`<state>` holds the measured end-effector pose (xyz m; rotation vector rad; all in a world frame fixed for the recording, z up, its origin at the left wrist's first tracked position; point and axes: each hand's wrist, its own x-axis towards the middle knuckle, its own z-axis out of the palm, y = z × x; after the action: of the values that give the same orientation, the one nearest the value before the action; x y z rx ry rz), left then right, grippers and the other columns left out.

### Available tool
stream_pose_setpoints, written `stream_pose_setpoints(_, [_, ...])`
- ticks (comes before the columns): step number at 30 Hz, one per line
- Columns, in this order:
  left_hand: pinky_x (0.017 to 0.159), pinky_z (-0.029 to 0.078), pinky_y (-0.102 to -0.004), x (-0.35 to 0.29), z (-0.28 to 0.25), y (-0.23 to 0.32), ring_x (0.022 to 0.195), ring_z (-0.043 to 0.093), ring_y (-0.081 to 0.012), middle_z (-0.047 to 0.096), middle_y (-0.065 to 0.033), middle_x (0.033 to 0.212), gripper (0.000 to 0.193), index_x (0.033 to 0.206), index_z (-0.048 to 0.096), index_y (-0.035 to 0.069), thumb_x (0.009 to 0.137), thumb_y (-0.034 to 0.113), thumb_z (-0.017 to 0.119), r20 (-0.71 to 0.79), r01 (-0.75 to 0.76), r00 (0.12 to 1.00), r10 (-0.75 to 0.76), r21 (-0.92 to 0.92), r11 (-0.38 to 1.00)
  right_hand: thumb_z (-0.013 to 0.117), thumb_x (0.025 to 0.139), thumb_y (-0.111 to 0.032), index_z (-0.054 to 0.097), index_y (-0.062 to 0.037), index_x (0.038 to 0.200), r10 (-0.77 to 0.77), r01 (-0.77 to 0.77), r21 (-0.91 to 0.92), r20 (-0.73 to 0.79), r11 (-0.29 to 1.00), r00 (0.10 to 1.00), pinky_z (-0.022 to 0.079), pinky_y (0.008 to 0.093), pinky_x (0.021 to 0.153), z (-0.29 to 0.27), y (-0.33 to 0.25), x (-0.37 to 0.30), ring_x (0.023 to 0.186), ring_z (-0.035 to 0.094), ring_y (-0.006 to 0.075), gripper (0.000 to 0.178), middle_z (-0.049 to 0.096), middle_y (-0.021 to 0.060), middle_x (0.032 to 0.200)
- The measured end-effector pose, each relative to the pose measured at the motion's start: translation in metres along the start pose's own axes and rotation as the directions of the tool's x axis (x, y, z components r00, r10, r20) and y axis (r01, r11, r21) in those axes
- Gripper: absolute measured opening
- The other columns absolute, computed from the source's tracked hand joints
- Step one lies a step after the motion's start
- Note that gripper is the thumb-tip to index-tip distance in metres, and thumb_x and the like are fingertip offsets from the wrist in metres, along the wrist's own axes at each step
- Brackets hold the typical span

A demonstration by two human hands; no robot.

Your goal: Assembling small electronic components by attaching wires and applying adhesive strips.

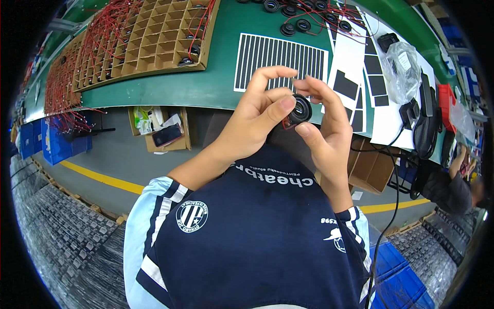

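Note:
My left hand (pixel 252 118) pinches a small round black speaker (pixel 302 109), its thumb lying over the near left part of the rim. A bit of red shows below the speaker, likely its wire. Around the right side of the speaker curves my right hand (pixel 332 129), fingers apart, its thumb tip close to the lower rim. Its fingertips come near the raised left fingers above the speaker. Whether the right thumb touches the rim, I cannot tell. Just beyond my hands lies a white sheet of narrow black strips (pixel 280 59) on the green table (pixel 170 91).
A cardboard divider tray (pixel 149 38) with red-wired speakers stands at the left. Several loose speakers (pixel 288 29) lie at the far edge. White sheets with black pieces (pixel 346 85), a clear plastic bag (pixel 403 69) and a red bin (pixel 445 105) are at the right. Below sits an open carton (pixel 371 167).

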<state>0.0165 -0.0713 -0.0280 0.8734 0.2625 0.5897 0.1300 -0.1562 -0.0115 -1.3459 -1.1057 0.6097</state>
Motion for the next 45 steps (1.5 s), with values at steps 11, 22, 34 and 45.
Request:
stream_pose_setpoints(11, [0.052,0.029,-0.0152,-0.002,0.000,-0.010,0.061,0.039,-0.0009,0.053,-0.0014,0.076,0.042,0.118,0.024,0.006,0.088,0.022,0.048,-0.054,-0.040,0.998,0.043,0.053,0.998,0.069,0.063,-0.021,0.059,-0.0009,0.099,-0.277,0.259,-0.500,0.040,0.826,0.960,0.036,0.0301,0.075,0.005,0.003,-0.001,0.084,0.057,0.0218,0.043,0.061,0.0106,0.095])
stream_pose_setpoints(22, [0.060,0.041,-0.0175,0.005,0.005,0.008,0.073,0.053,-0.0066,0.057,-0.0054,0.079,0.034,0.115,0.030,0.007,0.089,0.021,0.045,-0.039,0.073,0.997,-0.074,-0.014,0.997,0.070,0.065,-0.028,0.022,0.0107,0.126,-0.359,0.350,-0.437,0.065,0.829,0.931,0.034,0.0320,0.080,0.010,0.013,-0.006,0.095,0.056,0.0214,0.087,0.060,0.0121,0.099])
stream_pose_setpoints(34, [0.063,0.041,-0.0184,0.009,0.005,0.014,0.074,0.053,-0.0065,0.058,-0.0060,0.083,0.034,0.116,0.033,0.005,0.088,0.019,0.047,-0.029,0.071,0.997,-0.069,0.046,0.996,0.072,0.063,-0.025,0.015,0.0129,0.127,-0.383,0.381,-0.418,0.083,0.825,0.920,0.039,0.0291,0.075,0.005,0.011,-0.002,0.085,0.055,0.0251,0.094,0.059,0.0131,0.102])
stream_pose_setpoints(45, [0.063,0.040,-0.0178,0.006,0.002,0.010,0.068,0.050,-0.0055,0.056,-0.0040,0.078,0.026,0.108,0.039,0.004,0.087,0.015,0.049,-0.041,0.082,0.996,-0.075,0.220,0.972,0.070,0.064,-0.032,-0.003,0.0109,0.128,-0.328,0.368,-0.505,0.171,0.780,0.929,0.036,0.0308,0.082,0.006,0.013,-0.005,0.084,0.055,0.0226,0.106,0.058,0.0127,0.105])
